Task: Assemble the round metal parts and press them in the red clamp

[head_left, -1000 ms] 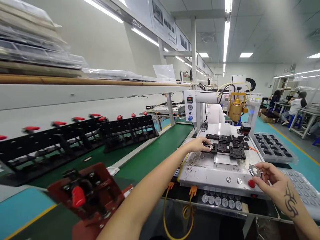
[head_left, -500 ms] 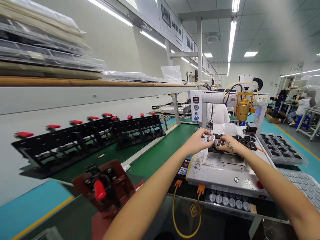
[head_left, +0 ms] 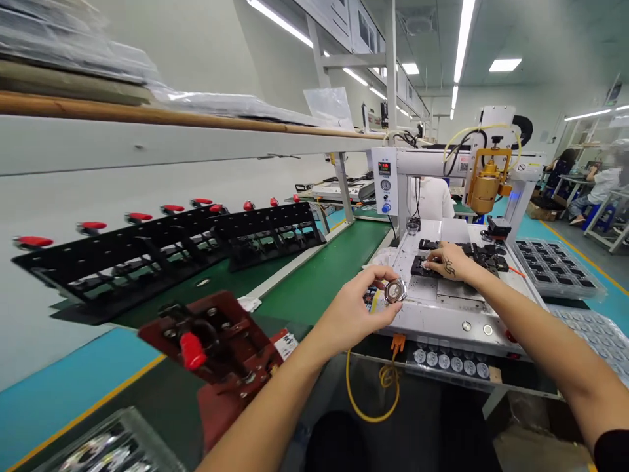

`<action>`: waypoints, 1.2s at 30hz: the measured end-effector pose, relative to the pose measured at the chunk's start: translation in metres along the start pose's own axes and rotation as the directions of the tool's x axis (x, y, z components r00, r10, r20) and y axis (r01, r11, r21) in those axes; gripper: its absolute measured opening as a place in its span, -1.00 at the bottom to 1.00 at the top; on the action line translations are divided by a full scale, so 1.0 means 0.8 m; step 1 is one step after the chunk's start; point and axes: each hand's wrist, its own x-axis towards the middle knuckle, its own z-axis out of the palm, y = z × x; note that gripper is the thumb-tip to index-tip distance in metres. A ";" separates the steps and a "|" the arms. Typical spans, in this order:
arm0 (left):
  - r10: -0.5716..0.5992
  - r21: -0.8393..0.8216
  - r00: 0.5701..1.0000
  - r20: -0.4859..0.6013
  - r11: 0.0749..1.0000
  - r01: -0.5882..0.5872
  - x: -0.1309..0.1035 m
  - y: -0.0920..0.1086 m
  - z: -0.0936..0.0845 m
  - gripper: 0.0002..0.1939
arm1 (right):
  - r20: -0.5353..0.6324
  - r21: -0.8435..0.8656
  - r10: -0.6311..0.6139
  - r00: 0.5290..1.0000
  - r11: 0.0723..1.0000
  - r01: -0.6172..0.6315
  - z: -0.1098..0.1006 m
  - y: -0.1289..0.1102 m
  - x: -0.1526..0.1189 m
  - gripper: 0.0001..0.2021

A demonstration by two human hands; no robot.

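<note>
A round, silvery watch case [head_left: 394, 291] is pinched by its edge between the thumb and fingers of my left hand [head_left: 361, 307], in front of the machine's left corner. My right hand [head_left: 448, 261] reaches over the machine bed to a black fixture [head_left: 420, 267]. Its fingertips are pressed together down at the fixture's left end, and what they grip there is hidden. Behind the right hand the fixture's clamps [head_left: 491, 257] stretch to the right. Above them hangs the gold dispensing head [head_left: 486, 187] of the white machine [head_left: 417, 314].
A red clamp stand [head_left: 211, 341] is at my left, and a clear tray of shiny parts [head_left: 111, 446] lies below it. Black racks [head_left: 171, 252] with red-handled clamps line the green bench [head_left: 339, 262]. Plastic trays [head_left: 555, 269] stand right of the machine. People sit farther back.
My left hand has drawn back from the fixture toward me, bringing the watch case with it. The right hand stays at the fixture. The camera view has tilted down.
</note>
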 end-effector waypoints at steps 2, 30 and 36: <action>-0.023 -0.062 1.000 0.006 0.998 0.023 -0.011 -0.001 0.016 -0.62 | -0.097 0.003 0.018 0.995 1.000 -0.018 -0.017 0.008 -0.039 -0.75; 0.077 -0.190 0.826 0.558 0.981 0.037 -0.084 -0.088 0.295 -0.61 | -0.670 0.026 0.329 0.666 0.907 -0.421 -0.016 0.079 -0.354 -0.65; 0.110 -0.170 0.808 0.578 0.985 -0.012 -0.106 -0.087 0.289 -0.60 | -0.232 0.289 0.301 0.925 0.929 -0.230 0.044 0.020 -0.386 -0.82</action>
